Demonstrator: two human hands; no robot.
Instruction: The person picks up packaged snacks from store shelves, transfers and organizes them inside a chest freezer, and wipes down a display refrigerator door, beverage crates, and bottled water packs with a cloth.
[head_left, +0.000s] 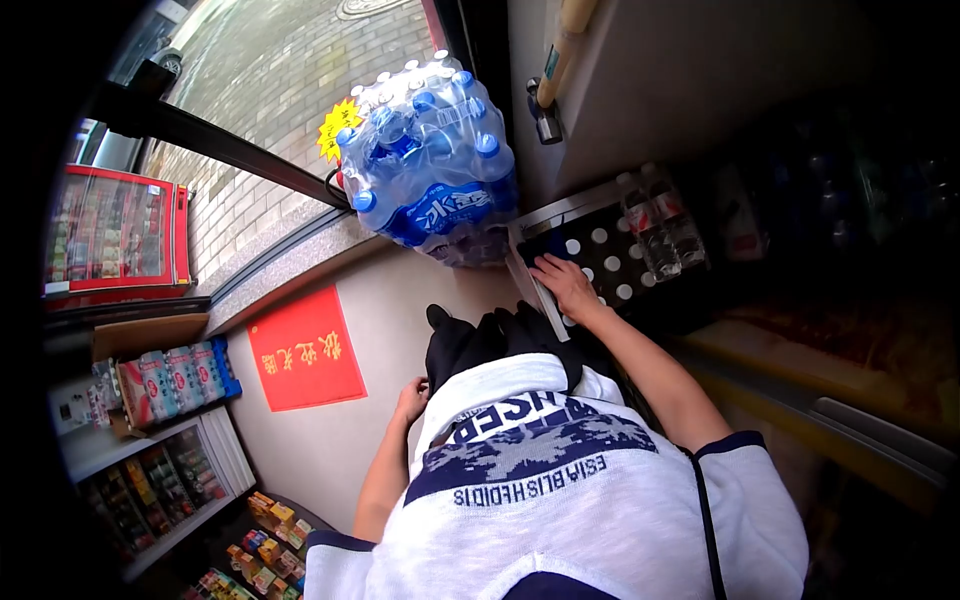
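My right hand (pixel 567 287) lies with fingers stretched out over the near side of an open box (pixel 545 297). Its fingertips reach the box's pale edge. Round white bottle caps (pixel 599 236) show in rows inside the box. Two clear bottles (pixel 662 225) with red and white labels lie across its far side. My left hand (pixel 411 398) is low beside my dark trousers, fingers loosely bent, with nothing visible in it. Past my feet stands a shrink-wrapped pack of water bottles (pixel 430 160) with blue caps and a blue label.
A red mat (pixel 308 350) with gold characters lies on the floor to the left. Boxed goods (pixel 172 385) and a display case (pixel 160 490) stand beyond it. Outside the glass is a red drinks fridge (pixel 115 230). A handled, dark-fronted unit (pixel 870 430) is at right.
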